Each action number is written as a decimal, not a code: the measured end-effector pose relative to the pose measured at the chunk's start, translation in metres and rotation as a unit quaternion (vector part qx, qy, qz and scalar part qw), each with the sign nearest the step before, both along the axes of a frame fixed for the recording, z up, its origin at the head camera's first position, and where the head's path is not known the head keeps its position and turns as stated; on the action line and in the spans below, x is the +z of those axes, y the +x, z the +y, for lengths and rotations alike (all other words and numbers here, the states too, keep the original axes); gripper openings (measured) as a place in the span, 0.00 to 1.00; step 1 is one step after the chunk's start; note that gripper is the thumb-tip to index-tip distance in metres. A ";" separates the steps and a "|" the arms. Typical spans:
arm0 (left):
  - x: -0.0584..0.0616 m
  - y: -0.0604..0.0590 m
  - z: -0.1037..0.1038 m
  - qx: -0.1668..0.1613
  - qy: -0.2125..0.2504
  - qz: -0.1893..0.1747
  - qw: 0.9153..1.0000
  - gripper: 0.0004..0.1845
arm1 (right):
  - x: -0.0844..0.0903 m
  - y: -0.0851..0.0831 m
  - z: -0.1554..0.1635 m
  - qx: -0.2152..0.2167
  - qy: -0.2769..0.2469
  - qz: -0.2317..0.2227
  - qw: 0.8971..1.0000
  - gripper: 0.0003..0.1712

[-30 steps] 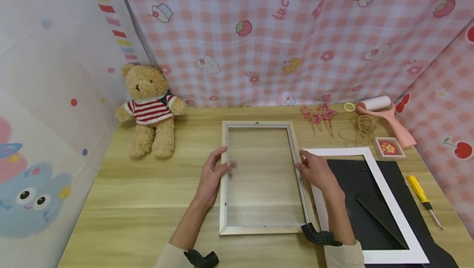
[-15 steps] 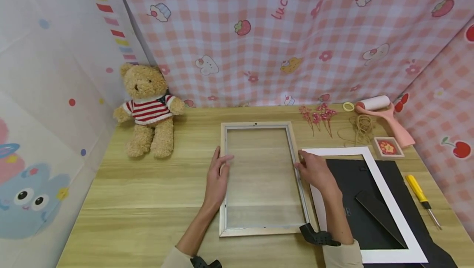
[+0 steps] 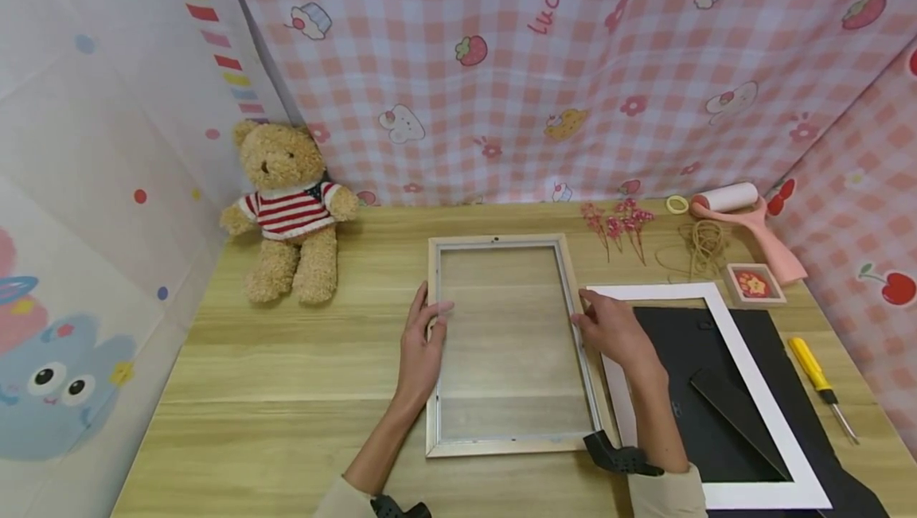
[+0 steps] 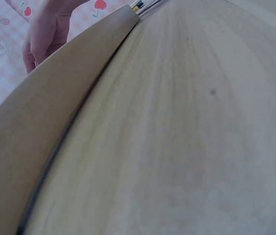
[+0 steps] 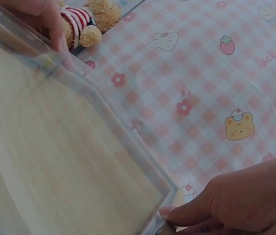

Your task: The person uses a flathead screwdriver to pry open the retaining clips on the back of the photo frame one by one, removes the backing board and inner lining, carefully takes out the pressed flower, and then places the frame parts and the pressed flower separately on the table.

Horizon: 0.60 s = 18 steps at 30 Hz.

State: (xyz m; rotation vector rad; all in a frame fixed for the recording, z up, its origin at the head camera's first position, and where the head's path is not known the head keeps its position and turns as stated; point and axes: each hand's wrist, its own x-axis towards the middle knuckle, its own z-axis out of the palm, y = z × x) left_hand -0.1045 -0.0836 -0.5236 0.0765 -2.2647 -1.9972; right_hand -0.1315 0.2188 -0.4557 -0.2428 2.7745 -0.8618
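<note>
Two hands set on a wooden picture frame [image 3: 505, 343] lying flat on the table [image 3: 286, 367], left hand [image 3: 421, 339] curled over its left rail, right hand [image 3: 609, 331] apparently pinching the right rail, white mat board [image 3: 745, 375] just right of that grip, teddy bear [image 3: 286, 212] well left.

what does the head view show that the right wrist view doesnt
Only the head view shows the table, white mat, yellow screwdriver and pink roller. Only the right wrist view shows the right hand close up, fingertips at the frame's edge. Both show the wooden frame, teddy bear and left hand.
</note>
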 end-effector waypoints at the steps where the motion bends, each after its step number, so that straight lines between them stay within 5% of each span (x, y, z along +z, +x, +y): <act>1: 0.000 0.000 0.000 0.001 0.001 -0.002 1.000 0.14 | 0.000 0.000 0.000 0.001 0.000 0.000 1.000 0.30; 11: -0.001 -0.002 -0.001 -0.001 -0.002 0.007 1.000 0.14 | 0.000 0.000 0.001 0.001 0.000 -0.004 1.000 0.30; 18: -0.003 -0.004 -0.006 -0.020 0.056 0.011 0.998 0.13 | 0.003 0.001 0.006 0.005 -0.027 -0.012 1.000 0.29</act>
